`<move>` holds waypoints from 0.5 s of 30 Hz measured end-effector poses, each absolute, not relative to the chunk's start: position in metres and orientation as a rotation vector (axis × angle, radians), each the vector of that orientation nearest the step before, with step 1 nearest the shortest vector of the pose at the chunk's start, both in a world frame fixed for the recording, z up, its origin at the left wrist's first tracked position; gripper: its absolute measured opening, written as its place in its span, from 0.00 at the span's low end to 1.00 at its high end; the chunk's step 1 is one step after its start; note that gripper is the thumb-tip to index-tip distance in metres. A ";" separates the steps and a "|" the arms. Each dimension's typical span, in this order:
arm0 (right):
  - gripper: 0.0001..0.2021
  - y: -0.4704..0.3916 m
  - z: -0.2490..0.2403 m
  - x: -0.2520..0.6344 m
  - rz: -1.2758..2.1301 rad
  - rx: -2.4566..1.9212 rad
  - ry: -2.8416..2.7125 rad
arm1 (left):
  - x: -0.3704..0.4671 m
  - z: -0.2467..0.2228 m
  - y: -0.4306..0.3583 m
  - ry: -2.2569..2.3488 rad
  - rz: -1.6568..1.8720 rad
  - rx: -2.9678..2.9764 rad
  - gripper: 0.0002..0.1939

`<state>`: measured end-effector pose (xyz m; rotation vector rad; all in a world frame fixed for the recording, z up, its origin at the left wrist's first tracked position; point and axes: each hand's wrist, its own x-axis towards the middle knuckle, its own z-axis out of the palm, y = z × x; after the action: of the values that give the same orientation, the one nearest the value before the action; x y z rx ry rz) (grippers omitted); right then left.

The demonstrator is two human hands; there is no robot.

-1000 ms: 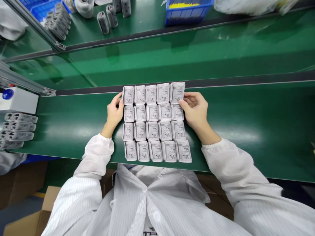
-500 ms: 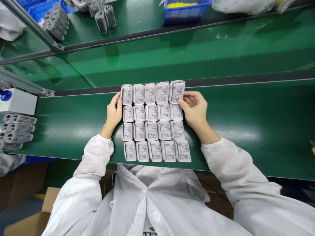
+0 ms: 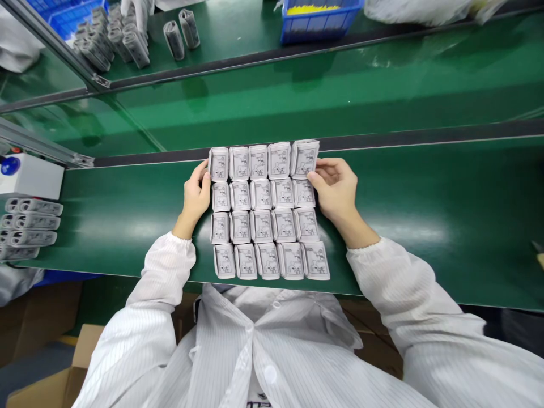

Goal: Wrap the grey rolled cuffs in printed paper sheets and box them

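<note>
Several folded, printed white packets (image 3: pixel 261 194) lie side by side in rows on the green bench (image 3: pixel 403 226), in front of my body. My left hand (image 3: pixel 197 195) is at the left end of the top row, its thumb and fingers against the end packet (image 3: pixel 219 164). At the other end of that row, my right hand (image 3: pixel 336 186) has its thumb and fingers on the edge of the last packet (image 3: pixel 305 159), which sits slightly tilted. The two hands press the row from both sides. Some fingertips are hidden behind the packets.
More folded packets (image 3: pixel 34 221) are stacked at the left beside a white box (image 3: pixel 34 175). Across the divider, a co-worker's gloved hand (image 3: pixel 142 12) touches grouped packets. A blue basket (image 3: pixel 321 24) holds yellow pieces. An open carton (image 3: pixel 46 391) stands low left.
Across the divider, the co-worker's gloved hand and a bunch of packets have moved left, to the other grouped ones; two packets stand apart. My hands have barely moved.
</note>
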<state>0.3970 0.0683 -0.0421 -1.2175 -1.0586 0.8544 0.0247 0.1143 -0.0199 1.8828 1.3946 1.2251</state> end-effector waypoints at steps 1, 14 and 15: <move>0.33 0.068 -0.042 0.397 0.856 -1.226 -1.057 | 0.025 -0.020 0.114 1.395 1.222 1.876 0.37; 0.30 0.069 -0.043 0.398 0.868 -1.259 -1.055 | 0.022 -0.025 0.119 1.428 1.298 1.847 0.35; 0.30 0.069 -0.043 0.398 0.874 -1.264 -1.052 | 0.022 -0.025 0.120 1.428 1.299 1.849 0.35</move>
<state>0.3984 0.0695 -0.0428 -1.2636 -1.0516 0.8736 0.0218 0.1197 -0.0254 1.8489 1.4281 1.2987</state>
